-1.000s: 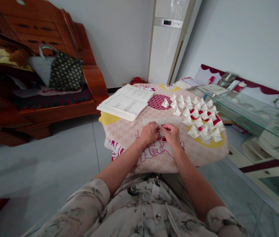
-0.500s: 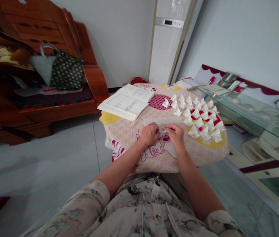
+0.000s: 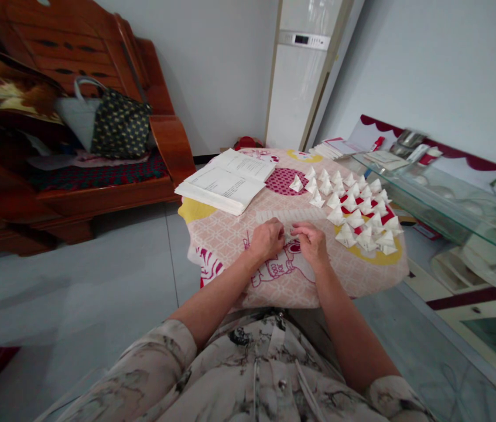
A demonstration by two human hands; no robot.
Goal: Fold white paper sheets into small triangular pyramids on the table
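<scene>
Over the near part of the cloth-covered table [image 3: 225, 246], my left hand [image 3: 267, 239] is closed with its fingertips on a small piece of white folded paper [image 3: 288, 235]. My right hand [image 3: 313, 242] meets it from the other side, thumb and forefinger pinched at the paper's edge. Most of the paper is hidden behind the fingers, so its shape is unclear. Just beyond both hands lies a pale see-through strip like a ruler [image 3: 291, 215]. Several small white folded paper shapes [image 3: 355, 219] with pointed tips stand in rows to the right.
An open book [image 3: 225, 184] lies at the table's back left. Past the right edge is a glass shelf [image 3: 441, 193] with a metal cup [image 3: 408, 140] and papers. A wooden sofa [image 3: 173, 140] with a patterned bag [image 3: 120, 126] stands left, and a tall white air conditioner [image 3: 294, 88] behind.
The right hand's fingers have shifted slightly at the paper, the forefinger now reaching straighter toward the left hand. The left hand has stayed nearly in place; the whole view has shifted slightly.
</scene>
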